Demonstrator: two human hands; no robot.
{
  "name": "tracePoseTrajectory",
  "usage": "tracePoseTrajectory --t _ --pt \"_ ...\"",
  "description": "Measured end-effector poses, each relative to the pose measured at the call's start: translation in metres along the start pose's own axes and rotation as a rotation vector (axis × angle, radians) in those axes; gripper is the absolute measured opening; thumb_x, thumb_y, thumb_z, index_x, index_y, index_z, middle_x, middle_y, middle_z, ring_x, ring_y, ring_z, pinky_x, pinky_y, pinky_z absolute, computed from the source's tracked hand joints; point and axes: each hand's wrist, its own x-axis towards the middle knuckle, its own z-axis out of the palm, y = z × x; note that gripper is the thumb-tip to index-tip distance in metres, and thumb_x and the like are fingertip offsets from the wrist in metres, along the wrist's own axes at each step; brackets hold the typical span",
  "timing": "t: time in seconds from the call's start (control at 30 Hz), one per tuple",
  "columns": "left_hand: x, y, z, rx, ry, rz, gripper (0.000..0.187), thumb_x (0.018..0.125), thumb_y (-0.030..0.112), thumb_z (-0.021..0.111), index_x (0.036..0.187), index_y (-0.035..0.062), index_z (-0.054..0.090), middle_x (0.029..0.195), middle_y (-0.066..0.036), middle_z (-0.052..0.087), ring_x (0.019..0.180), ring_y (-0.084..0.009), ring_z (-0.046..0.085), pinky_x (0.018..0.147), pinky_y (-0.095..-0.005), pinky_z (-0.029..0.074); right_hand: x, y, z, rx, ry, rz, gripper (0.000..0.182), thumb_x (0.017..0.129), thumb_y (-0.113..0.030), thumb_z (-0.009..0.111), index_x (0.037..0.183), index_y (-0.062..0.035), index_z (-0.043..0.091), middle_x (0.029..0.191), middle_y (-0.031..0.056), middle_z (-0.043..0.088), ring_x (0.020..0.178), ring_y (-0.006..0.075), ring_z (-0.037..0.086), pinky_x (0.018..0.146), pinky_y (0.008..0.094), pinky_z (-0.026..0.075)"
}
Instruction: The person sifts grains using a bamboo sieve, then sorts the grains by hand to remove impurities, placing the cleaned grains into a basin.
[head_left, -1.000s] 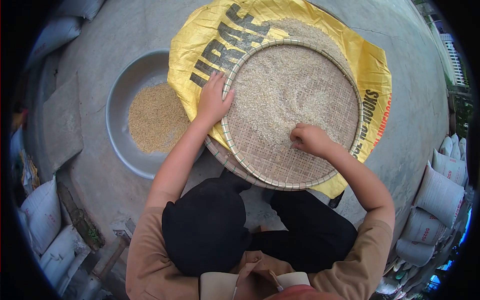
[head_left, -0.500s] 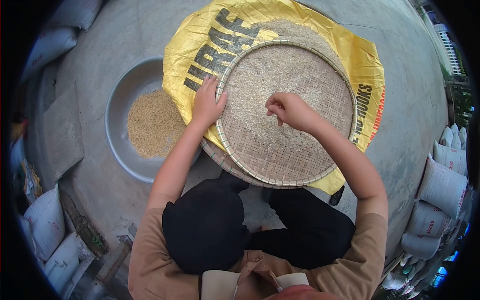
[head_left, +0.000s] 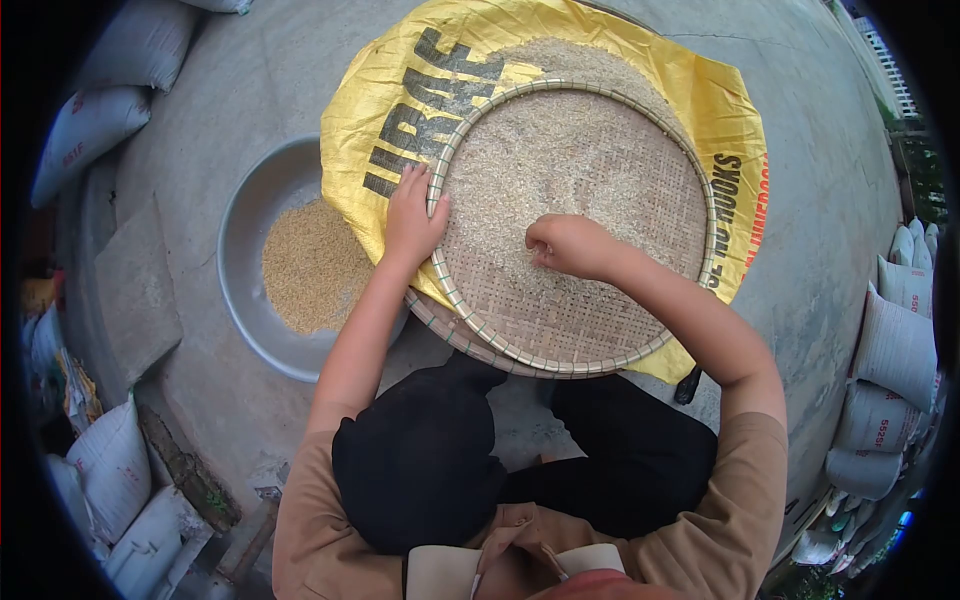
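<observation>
A round woven tray [head_left: 560, 330] with a rim holds a layer of pale grain [head_left: 500, 190], thicker toward its upper left. My left hand [head_left: 413, 222] lies on the left rim with its fingers spread. Over the middle of the tray, my right hand [head_left: 572, 246] is closed, its fingertips pinched down at the grain; what they hold, if anything, is too small to make out. Beneath the tray are a second woven tray [head_left: 455, 333] and a yellow sack [head_left: 355, 130] with black lettering. More grain [head_left: 590, 62] is heaped beyond the far rim.
A metal basin [head_left: 238, 290] with golden grain [head_left: 315, 265] stands left of the trays on the concrete floor [head_left: 210, 400]. White filled sacks [head_left: 900, 340] are stacked at the right, and others [head_left: 110, 465] lie at the left. My bent legs [head_left: 420, 455] are below the tray.
My right hand has moved slightly down and left, and its fingertips have lowered to the grain. My left hand remains at the rim. The whole view has shifted a little.
</observation>
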Motion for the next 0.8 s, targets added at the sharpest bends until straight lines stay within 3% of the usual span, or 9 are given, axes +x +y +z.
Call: tracePoseTrajectory --t 0.27,0.67,0.8 --pt "0.000 0.002 -0.001 0.007 -0.039 -0.024 0.047 0.085 0.026 0.057 0.119 -0.0054 0.050 0.134 -0.019 0.044 0.131 -0.0367 0.033 0.107 -0.0419 0.028 0.007 -0.004 0.013 -0.169 -0.060 0.062 0.020 0.078 -0.022 0.066 0.090 -0.0062 0.060 0.092 0.0112 0.061 0.089 0.0303 0.061 0.075 0.0416 0.049" --pt "0.001 0.000 0.000 -0.010 -0.025 -0.007 0.047 0.084 0.026 0.057 0.118 -0.0068 0.050 0.133 -0.020 0.045 0.130 -0.0385 0.034 0.105 -0.0453 0.029 0.008 0.006 0.014 -0.118 0.059 0.038 0.011 0.082 -0.016 0.054 0.084 -0.0077 0.062 0.089 0.0100 0.059 0.085 0.0296 0.060 0.072 0.0407 0.049" --pt "0.000 0.001 -0.001 -0.007 -0.024 -0.002 0.046 0.085 0.025 0.057 0.118 -0.0066 0.050 0.133 -0.021 0.045 0.130 -0.0384 0.033 0.106 -0.0439 0.029 0.008 0.001 0.008 -0.120 0.080 0.078 0.009 0.078 -0.012 0.058 0.086 -0.0085 0.061 0.088 0.0080 0.058 0.083 0.0279 0.060 0.072 0.0386 0.049"
